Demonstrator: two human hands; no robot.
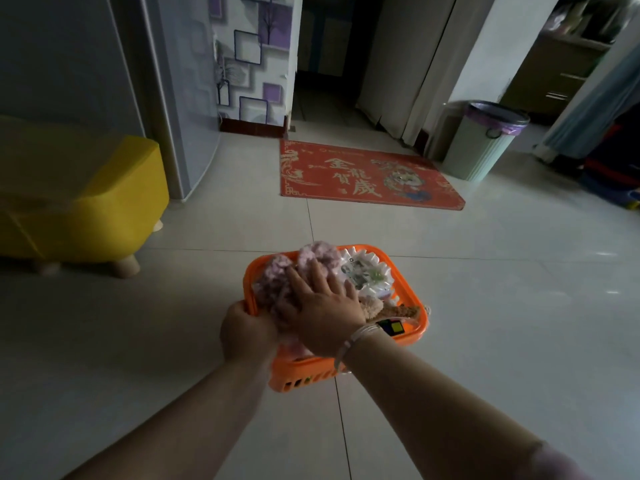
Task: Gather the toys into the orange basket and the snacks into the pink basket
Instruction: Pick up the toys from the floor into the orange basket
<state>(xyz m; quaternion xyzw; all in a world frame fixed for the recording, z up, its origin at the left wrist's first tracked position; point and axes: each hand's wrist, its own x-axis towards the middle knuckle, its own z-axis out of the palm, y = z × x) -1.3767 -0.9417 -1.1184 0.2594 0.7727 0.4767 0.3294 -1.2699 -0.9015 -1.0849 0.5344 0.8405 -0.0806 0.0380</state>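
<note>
Orange basket [408, 299] is held up above the pale tiled floor [485, 306], in front of the person and near the middle of the view. Its left rim is gripped by the left hand [247, 329], whose fingers are curled over the edge. The right hand [322, 306] is laid flat, with fingers straight and spread, on a fluffy pink plush toy [277, 282] that fills the left half of the basket; nothing is pinched by it. A pale bracelet [353, 341] is worn on the right wrist.

Beside the plush, in the far right part of the basket, a white frilled toy [363, 271] with a printed centre is seen. Nearer the wrist, a tan furry toy [401, 311] is lodged against the right wall, and a small cube with coloured squares [393, 327] is seen just beside it at the near right corner.

On the floor beyond the basket, a red doormat [367, 174] with gold characters is spread before a dark doorway. A green bin [481, 140] with a purple liner is placed to the right of the mat, and a yellow footstool [79, 199] is set at the left. The pink basket is not seen from this view.
</note>
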